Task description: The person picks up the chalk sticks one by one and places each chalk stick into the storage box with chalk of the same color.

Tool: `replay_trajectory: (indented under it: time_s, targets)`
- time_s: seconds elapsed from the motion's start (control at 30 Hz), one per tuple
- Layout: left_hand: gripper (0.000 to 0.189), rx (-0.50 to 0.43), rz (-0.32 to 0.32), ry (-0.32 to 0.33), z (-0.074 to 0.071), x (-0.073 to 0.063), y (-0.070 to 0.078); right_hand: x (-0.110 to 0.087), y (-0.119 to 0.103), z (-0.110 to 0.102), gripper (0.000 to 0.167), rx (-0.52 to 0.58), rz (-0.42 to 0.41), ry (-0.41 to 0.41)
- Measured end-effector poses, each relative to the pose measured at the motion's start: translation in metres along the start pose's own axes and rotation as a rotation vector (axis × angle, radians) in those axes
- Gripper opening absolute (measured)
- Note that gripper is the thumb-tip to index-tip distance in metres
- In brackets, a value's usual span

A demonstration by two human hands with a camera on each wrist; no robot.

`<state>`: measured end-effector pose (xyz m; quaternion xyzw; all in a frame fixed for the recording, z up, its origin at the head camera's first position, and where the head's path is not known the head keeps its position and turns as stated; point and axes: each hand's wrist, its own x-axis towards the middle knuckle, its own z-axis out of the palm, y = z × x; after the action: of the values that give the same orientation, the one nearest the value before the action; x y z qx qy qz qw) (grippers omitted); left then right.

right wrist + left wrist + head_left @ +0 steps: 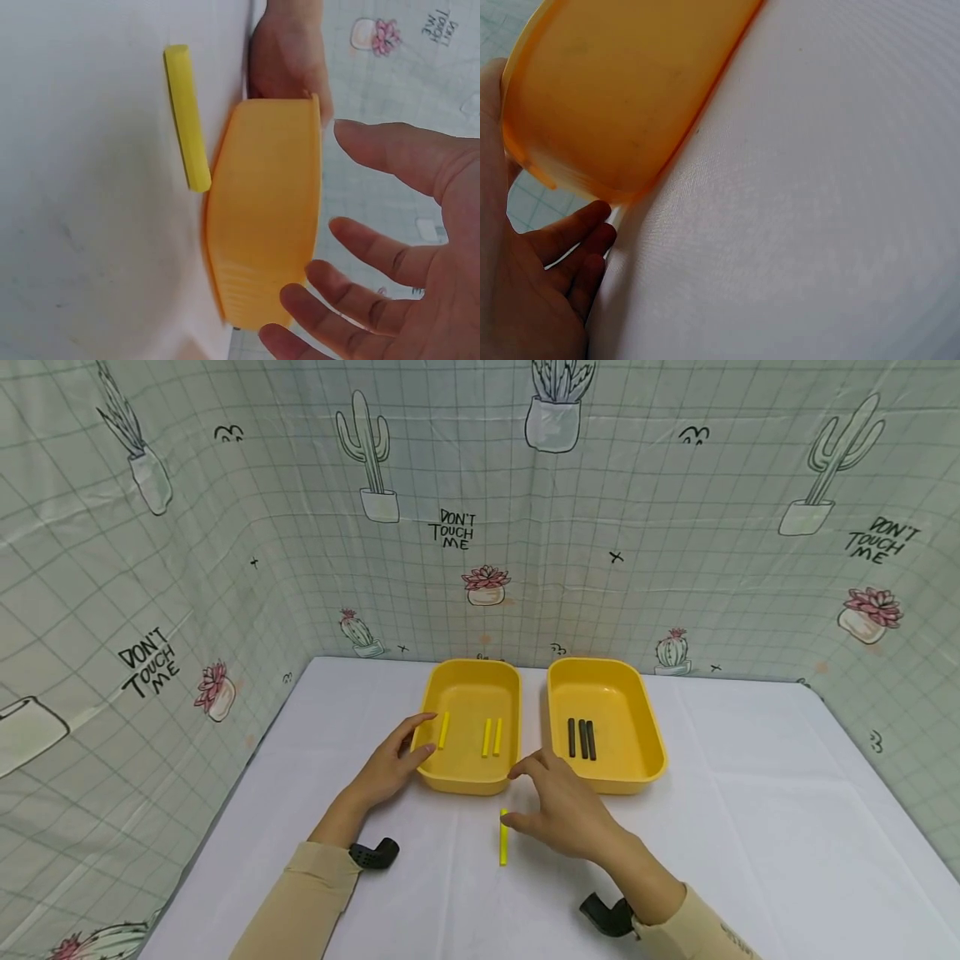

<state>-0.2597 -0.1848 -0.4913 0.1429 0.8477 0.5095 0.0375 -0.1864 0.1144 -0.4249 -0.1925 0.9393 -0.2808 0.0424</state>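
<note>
My left hand holds the left wall of a yellow tray, with thumb and a finger over its rim and other fingertips outside near its corner. Three yellow chalk-like sticks lie inside this tray. One more yellow stick rests on the white table before it, also visible in the right wrist view as a stick beside the tray wall. Over that stick hovers my right hand, its fingers spread and holding nothing; the right wrist view shows it apart from the stick.
A second yellow tray stands to the right with three black sticks in it. White cloth covers the table. A hanging cloth with cactus drawings surrounds the back and sides. Black wrist cameras sit on both wrists.
</note>
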Motion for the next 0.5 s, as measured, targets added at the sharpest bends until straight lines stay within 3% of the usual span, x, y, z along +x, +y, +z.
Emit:
replay_trajectory:
  time_s: [0.5]
  targets:
    - [0.053,-0.005,0.002,0.0,0.0,0.001,-0.003,-0.002,0.008,0.013,0.057,-0.036,0.004,-0.087]
